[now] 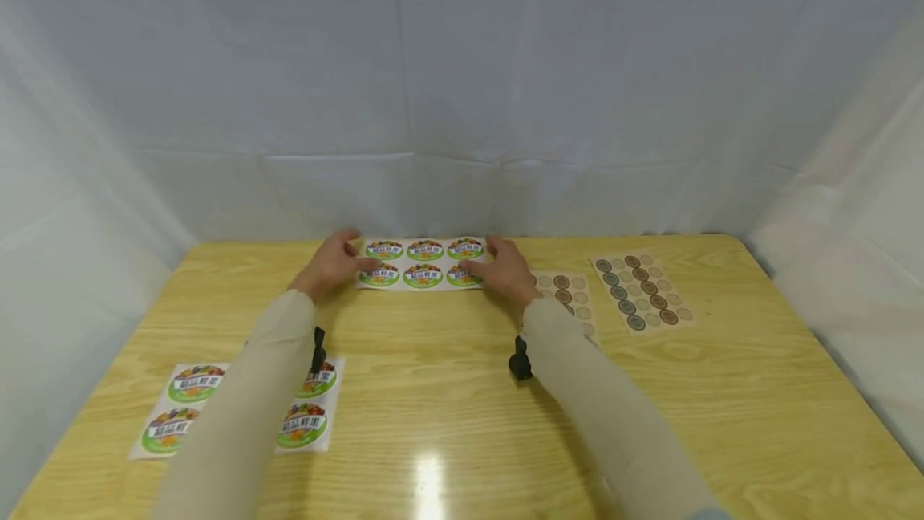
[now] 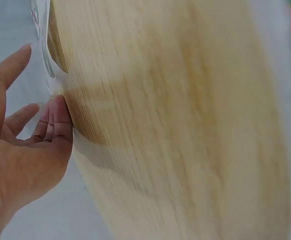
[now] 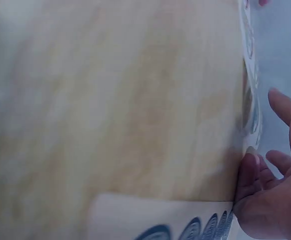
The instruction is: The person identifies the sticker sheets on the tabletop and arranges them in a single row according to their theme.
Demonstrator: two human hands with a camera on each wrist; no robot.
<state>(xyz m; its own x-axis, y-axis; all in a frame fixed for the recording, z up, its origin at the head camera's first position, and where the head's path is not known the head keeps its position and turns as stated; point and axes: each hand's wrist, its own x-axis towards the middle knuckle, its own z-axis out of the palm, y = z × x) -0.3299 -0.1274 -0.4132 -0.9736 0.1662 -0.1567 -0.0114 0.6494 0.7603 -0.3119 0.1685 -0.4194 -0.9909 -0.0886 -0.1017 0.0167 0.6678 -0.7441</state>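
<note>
A white sheet of oval stickers (image 1: 422,264), printed in green with colourful fruit, lies near the table's back edge. At its left end is my left hand (image 1: 334,265); in the left wrist view the fingertips (image 2: 59,107) touch the sheet's lifted corner and the thumb stands apart, raised. My right hand (image 1: 508,271) is at the opposite end. In the right wrist view its fingertips (image 3: 249,165) are right at the sheet's edge, against the table, with the thumb spread away. The sheet bows slightly up off the wood in both wrist views.
A second sheet of larger oval stickers (image 1: 335,400) lies front left, partly hidden under my left forearm. Right of my right hand are two sheets of small round stickers, one partly behind my sleeve (image 1: 583,295), the other farther right (image 1: 642,291). White curtains (image 1: 462,87) surround the wooden table (image 1: 426,375).
</note>
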